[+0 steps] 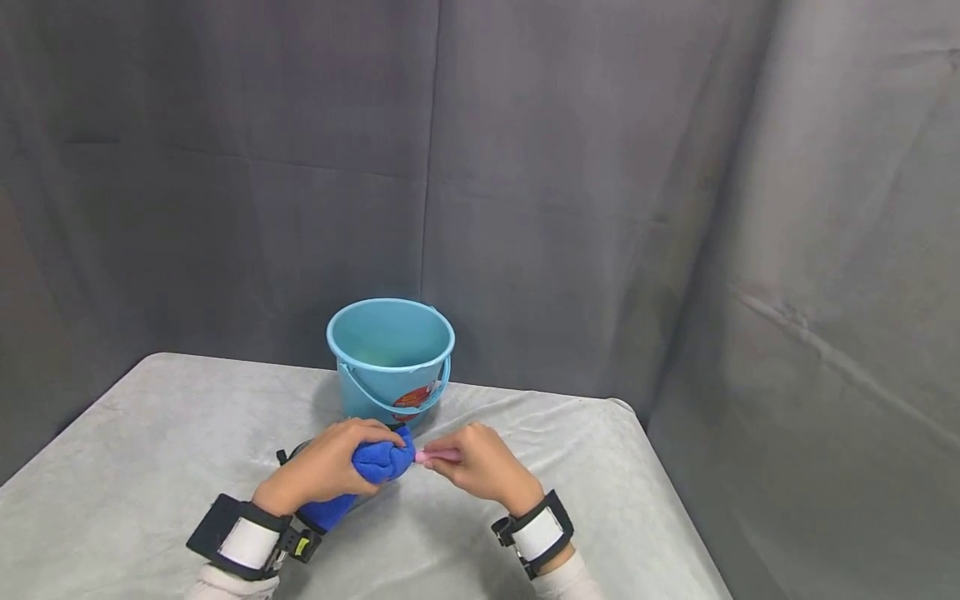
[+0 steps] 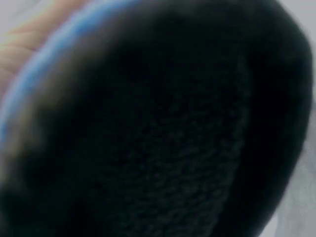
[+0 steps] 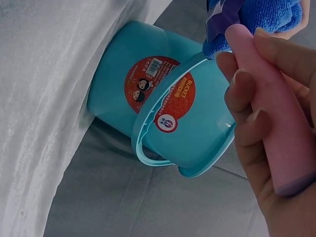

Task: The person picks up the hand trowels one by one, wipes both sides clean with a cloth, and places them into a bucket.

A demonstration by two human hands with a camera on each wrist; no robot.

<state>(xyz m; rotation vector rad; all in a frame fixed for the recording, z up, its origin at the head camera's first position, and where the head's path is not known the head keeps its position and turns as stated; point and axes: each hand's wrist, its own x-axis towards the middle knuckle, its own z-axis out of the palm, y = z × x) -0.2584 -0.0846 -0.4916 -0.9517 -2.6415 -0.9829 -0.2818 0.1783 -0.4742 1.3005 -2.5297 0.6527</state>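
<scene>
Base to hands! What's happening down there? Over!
Left hand gripping blue cloth. Right hand holding pink handle, tip at the cloth. Bucket just beyond, seemingly not in the way.

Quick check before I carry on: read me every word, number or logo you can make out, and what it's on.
"BUCKET": on the red label of the blue bucket, right wrist view.
Same label: smaller characters and any digits by the barcode, too small to read.
Purple piece by the pink handle: a white mark, not readable.
Left wrist strap's yellow-green patch: too small to read.
</scene>
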